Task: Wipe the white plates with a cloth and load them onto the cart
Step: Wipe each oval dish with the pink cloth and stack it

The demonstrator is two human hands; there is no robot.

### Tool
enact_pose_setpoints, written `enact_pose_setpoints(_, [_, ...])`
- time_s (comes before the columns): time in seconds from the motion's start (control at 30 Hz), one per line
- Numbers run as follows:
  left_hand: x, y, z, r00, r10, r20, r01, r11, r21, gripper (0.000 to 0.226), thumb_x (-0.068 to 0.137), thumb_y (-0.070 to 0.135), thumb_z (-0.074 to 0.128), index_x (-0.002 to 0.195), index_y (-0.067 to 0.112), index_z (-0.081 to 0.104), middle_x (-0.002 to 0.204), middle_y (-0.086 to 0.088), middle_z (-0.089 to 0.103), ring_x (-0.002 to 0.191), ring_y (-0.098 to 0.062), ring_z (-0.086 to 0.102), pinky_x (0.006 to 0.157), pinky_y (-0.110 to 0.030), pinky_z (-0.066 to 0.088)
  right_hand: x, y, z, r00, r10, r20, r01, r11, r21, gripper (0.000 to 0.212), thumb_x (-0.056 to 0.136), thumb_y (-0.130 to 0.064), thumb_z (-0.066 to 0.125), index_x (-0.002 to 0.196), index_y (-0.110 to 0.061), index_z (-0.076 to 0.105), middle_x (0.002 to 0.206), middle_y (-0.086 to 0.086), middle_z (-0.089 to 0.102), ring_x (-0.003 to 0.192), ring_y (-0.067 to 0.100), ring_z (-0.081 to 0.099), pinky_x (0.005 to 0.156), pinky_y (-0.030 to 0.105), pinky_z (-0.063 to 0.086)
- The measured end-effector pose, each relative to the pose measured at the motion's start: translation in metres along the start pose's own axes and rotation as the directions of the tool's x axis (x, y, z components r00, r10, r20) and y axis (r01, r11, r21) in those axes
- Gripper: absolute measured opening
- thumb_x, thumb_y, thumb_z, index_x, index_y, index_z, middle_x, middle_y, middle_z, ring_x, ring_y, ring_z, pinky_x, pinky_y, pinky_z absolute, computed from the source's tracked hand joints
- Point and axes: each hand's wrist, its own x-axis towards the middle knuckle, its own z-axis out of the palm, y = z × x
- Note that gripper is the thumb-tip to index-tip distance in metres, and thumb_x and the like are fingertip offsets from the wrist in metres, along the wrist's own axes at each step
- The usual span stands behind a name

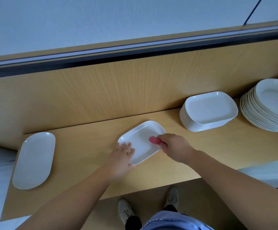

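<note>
While the left hand (121, 156) pressed straight fingers flat on the near-left rim of the white plate (139, 138), the right hand (173, 146) gripped a pink cloth (154, 140) in curled fingers, the cloth touching the plate's inside. The plate lay on the wooden counter (88, 146), between an oval plate (35, 158) on the left and a rectangular stack (209, 110) and a round stack (270, 103) on the right.

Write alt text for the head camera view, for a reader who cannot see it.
A person's right hand holds a pink cloth on a white rectangular plate on a wooden table, while the left hand presses the plate's rim. An oval plate lies to the left; a rectangular stack and a round stack stand to the right.
</note>
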Motion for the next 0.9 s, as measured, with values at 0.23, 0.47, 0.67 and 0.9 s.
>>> enact_pose_setpoints(0.23, [-0.014, 0.009, -0.025, 0.981, -0.016, -0.196, -0.021, 0.983, -0.183, 0.046, 0.103, 0.034, 0.024, 0.131, 0.009, 0.049, 0.138, -0.010, 0.054, 0.113, -0.032, 0.057, 0.091, -0.037, 0.046, -0.015, 0.005, -0.029, 0.958, -0.009, -0.287, 0.068, 0.979, 0.194, 0.021, 0.101, -0.034, 0.045, 0.086, -0.026, 0.057, 0.068, -0.011, 0.050, 0.065, 0.011, 0.048, 0.062, 0.037, 0.047])
enact_pose_setpoints(0.47, [-0.028, -0.002, -0.070, 0.880, -0.320, -0.351, 0.043, 0.790, -0.612, 0.028, 0.104, 0.032, 0.031, 0.111, 0.011, 0.050, 0.080, -0.008, 0.055, 0.074, -0.029, 0.050, 0.062, -0.036, 0.034, -0.014, -0.009, -0.061, 0.872, -0.111, -0.477, 0.196, 0.972, 0.132, 0.029, 0.100, -0.025, 0.046, 0.122, -0.019, 0.064, 0.074, -0.030, 0.044, 0.073, -0.004, 0.048, 0.061, 0.005, 0.035])
enact_pose_setpoints(0.67, [-0.035, 0.002, -0.078, 0.857, -0.406, -0.318, -0.062, 0.532, -0.845, 0.022, 0.103, 0.031, 0.039, 0.103, 0.019, 0.057, 0.085, 0.003, 0.063, 0.079, -0.015, 0.057, 0.071, -0.032, 0.044, -0.008, -0.014, -0.064, 0.818, -0.210, -0.536, 0.270, 0.962, 0.034, 0.026, 0.101, -0.028, 0.049, 0.119, -0.019, 0.065, 0.088, -0.014, 0.061, 0.073, 0.002, 0.045, 0.064, 0.020, 0.038])
enact_pose_setpoints(0.9, [-0.029, -0.002, -0.075, 0.854, -0.449, -0.263, -0.033, 0.459, -0.888, 0.020, 0.103, 0.026, 0.039, 0.103, 0.019, 0.058, 0.085, 0.008, 0.062, 0.077, -0.006, 0.055, 0.068, -0.020, 0.041, 0.000, -0.019, -0.051, 0.864, -0.248, -0.438, 0.296, 0.954, 0.045, 0.039, 0.102, -0.045, 0.036, 0.127, -0.027, 0.060, 0.116, -0.006, 0.068, 0.102, 0.019, 0.063, 0.080, 0.036, 0.053])
